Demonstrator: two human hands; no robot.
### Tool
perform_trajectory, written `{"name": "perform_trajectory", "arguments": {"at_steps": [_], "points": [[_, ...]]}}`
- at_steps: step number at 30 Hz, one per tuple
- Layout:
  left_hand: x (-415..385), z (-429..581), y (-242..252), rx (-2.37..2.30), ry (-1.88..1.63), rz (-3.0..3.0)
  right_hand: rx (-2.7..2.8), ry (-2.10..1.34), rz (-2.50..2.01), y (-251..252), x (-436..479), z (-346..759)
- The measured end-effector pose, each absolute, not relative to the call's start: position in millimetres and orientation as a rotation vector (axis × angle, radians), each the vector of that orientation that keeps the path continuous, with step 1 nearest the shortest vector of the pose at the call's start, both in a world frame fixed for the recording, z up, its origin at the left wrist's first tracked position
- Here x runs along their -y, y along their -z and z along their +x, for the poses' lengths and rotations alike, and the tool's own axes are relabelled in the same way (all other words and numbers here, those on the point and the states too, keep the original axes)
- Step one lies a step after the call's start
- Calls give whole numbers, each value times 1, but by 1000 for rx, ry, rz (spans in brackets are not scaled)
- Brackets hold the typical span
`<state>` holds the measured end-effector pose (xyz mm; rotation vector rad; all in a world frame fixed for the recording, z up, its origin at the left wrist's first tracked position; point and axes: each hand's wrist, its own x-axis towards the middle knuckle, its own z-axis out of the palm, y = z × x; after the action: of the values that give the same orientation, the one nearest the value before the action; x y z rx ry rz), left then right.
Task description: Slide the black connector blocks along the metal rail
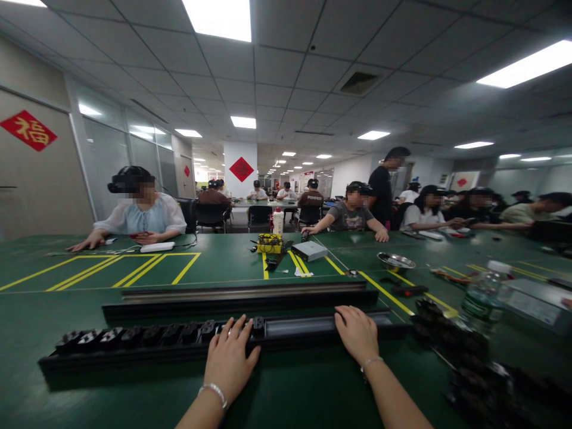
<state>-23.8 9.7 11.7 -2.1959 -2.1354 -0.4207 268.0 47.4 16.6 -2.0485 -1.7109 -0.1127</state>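
A long black channel (295, 344) lies across the green table in front of me. A row of black plug-like parts with metal prongs (129, 335) fills its left part; their exact kind is hard to make out. My left hand (231, 354) rests over the right end of this row, fingers spread, with one more such part (258, 326) just beyond its fingertips. Over the right stretch of the channel, my right hand (360, 333) lies with its fingers extended across the edge. A second black channel (241, 302) lies parallel, just behind.
Piled black parts (451, 339), a water bottle (485, 298) and a grey metal box (538, 304) stand on the right. Farther back are a metal bowl (397, 261), a silver box (310, 251) and a yellow object with black cables (269, 243). People sit across the table.
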Motion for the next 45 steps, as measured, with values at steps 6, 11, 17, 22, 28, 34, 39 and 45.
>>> {"name": "perform_trajectory", "arguments": {"at_steps": [6, 11, 17, 22, 28, 34, 39, 45], "points": [[-9, -23, -11, 2122, 439, -2190, 1718, 110, -2048, -16, -48, 269], [-9, -24, -12, 2123, 440, -2200, 1723, 105, -2052, -16, -48, 269], [-9, -24, -11, 2116, 448, -2196, 1725, 105, -2056, -14, -50, 271], [-10, -24, -9, 2111, 451, -2185, 1722, 126, -2053, -11, -52, 271], [-10, -23, -10, 2111, 467, -2189, 1728, 132, -2065, -14, -50, 270], [-9, -22, -15, 2135, 451, -2204, 1732, 128, -2060, -15, -49, 270], [-11, -23, -11, 2127, 448, -2196, 1732, 135, -2063, -15, -49, 270], [-9, -22, -12, 2143, 443, -2197, 1725, 125, -2056, -14, -49, 269]]}}
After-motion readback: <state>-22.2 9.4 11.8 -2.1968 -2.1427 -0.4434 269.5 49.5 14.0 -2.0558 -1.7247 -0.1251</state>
